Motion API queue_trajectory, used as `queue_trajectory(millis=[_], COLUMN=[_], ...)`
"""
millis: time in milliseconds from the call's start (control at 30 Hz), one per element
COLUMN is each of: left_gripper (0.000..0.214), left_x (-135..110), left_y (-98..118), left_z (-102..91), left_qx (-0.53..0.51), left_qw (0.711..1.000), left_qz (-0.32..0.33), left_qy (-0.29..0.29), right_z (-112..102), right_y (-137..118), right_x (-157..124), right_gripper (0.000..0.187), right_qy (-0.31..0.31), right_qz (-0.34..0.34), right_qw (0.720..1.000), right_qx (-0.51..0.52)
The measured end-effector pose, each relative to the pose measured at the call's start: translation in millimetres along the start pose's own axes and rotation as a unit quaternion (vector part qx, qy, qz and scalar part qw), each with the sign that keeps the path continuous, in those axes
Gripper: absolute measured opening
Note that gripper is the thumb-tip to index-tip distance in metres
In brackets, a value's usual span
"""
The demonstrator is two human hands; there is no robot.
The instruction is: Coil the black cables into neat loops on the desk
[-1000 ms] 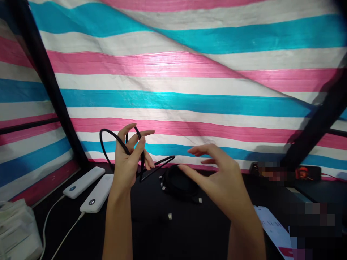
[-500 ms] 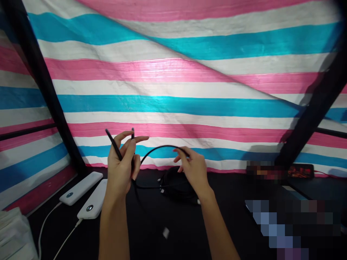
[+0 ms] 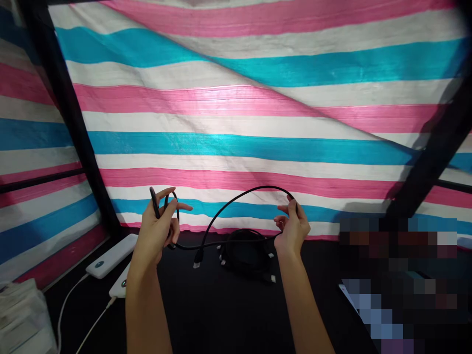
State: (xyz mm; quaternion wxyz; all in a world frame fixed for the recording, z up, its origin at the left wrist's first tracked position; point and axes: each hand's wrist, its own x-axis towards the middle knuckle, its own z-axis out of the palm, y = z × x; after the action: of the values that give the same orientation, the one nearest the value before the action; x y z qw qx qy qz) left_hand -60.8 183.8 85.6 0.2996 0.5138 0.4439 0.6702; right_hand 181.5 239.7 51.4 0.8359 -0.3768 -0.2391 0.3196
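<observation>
A black USB cable (image 3: pixel 236 196) is stretched between my two hands above the table. My left hand (image 3: pixel 159 221) is closed around loops of it, with the index finger and another finger raised. On the right, my right hand (image 3: pixel 293 223) pinches the cable, which arches up between the hands and also runs across lower down. One end, with a metal USB plug (image 3: pixel 197 260), hangs free between the hands. Behind it, a coil of black cables (image 3: pixel 247 265) lies on the table, several light plugs showing at its edges.
Two white power banks (image 3: pixel 112 255) with white cords lie at the left, one partly behind my left forearm. White packages (image 3: pixel 24 319) sit at the lower left. A striped sheet (image 3: pixel 236 123) hangs behind the black table (image 3: pixel 221 314). The right side is blurred by pixels.
My right hand has moved right, away from the left, drawing the cable into a wider arch. A plug end now dangles between the hands. My left hand has shifted slightly down.
</observation>
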Motion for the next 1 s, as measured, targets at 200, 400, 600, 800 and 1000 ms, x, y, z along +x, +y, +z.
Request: queue_trajectory(millis=[200, 400, 600, 800, 1000], left_gripper=[0.052, 0.048, 0.045, 0.048, 0.052], left_x=[-3.0, -6.6, -21.4, -24.6, -7.7], left_y=[-3.0, 5.1, 22.5, 27.9, 10.8], left_z=[3.9, 19.0, 29.6, 24.4, -2.8], left_qx=[0.118, 0.112, -0.054, -0.123, -0.038], left_qw=[0.991, 0.993, 0.998, 0.992, 0.999], left_qz=[-0.058, -0.044, 0.017, 0.013, -0.022], left_qy=[0.017, 0.000, -0.036, -0.034, -0.010], right_z=[9.3, 14.8, 15.8, 14.1, -1.2], right_y=[-5.8, -13.4, -1.8, 2.1, -19.7], right_x=[-14.7, -34.7, -35.8, -20.9, -1.9], right_gripper=[0.042, 0.046, 0.047, 0.040, 0.036], right_qy=[-0.026, -0.147, -0.183, -0.015, 0.013], right_qz=[-0.040, -0.021, -0.029, -0.035, -0.041], right_qw=[0.999, 0.988, 0.978, 0.999, 0.986], right_qx=[0.015, -0.050, -0.099, 0.030, 0.161])
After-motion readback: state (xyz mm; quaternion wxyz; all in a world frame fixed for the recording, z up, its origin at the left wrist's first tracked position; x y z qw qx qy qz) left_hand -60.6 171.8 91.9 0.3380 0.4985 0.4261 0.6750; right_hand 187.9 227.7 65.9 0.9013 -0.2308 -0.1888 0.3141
